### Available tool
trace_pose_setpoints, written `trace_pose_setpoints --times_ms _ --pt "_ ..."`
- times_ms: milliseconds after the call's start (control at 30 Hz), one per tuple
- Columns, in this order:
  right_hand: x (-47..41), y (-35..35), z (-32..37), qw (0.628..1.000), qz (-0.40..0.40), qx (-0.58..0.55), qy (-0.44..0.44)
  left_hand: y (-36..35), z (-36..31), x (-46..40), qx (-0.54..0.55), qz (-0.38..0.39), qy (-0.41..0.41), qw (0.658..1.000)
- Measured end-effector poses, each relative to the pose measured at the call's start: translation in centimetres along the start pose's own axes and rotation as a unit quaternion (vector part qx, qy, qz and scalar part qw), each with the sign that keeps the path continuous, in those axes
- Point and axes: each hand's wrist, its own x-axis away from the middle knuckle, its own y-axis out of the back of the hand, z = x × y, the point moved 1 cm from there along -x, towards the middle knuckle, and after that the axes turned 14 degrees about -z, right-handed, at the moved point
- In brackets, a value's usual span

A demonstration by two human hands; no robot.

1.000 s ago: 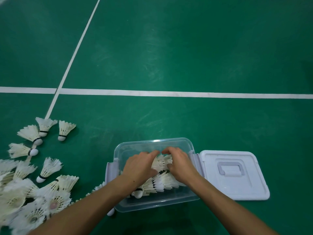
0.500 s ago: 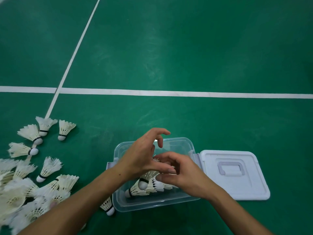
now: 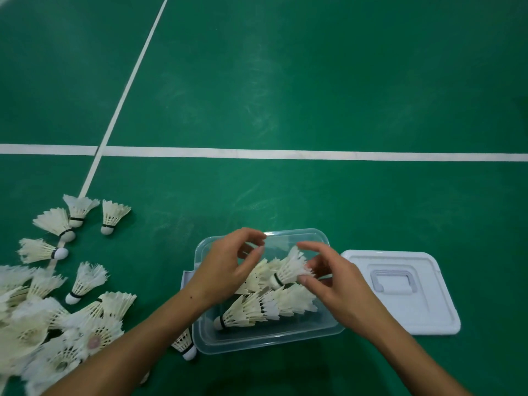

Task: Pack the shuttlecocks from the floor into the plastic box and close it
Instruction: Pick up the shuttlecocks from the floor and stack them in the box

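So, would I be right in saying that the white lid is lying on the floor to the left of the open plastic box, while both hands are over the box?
Not quite: the head view shows the white lid lying on the floor to the right of the open plastic box, not the left. The rest holds: the left hand and right hand are both over the box.

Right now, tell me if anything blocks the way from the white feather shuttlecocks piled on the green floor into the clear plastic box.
Nothing solid does. The clear plastic box is open on top, its white lid lying flat to its right. Only the left hand and right hand hover over the opening. The white feather shuttlecocks piled on the floor lie to its left.
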Motion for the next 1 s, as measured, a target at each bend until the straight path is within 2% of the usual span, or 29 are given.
trace_pose_setpoints --times_ms 167,367,500,767,1000 --pt "0.2 0.9 -0.3 0.989 -0.086 0.12 0.014 -2.9 0.6 0.9 -0.084 0.045 -0.028 0.995" --pt "0.4 0.1 0.8 0.968 -0.106 0.223 0.05 -7.2 0.0 0.3 -0.27 0.094 -0.106 0.952" --pt "0.6 -0.2 1.5 0.956 -0.121 0.26 0.068 -8.9 0.9 -0.2 -0.328 0.109 -0.106 0.932" --pt "0.6 -0.2 1.4 0.943 -0.133 0.292 0.09 -7.9 0.6 -0.1 -0.289 0.094 -0.099 0.948" --pt "-0.2 -1.2 0.7 0.965 -0.066 0.246 0.064 -5.3 -0.1 0.1 -0.217 0.061 -0.078 0.971"
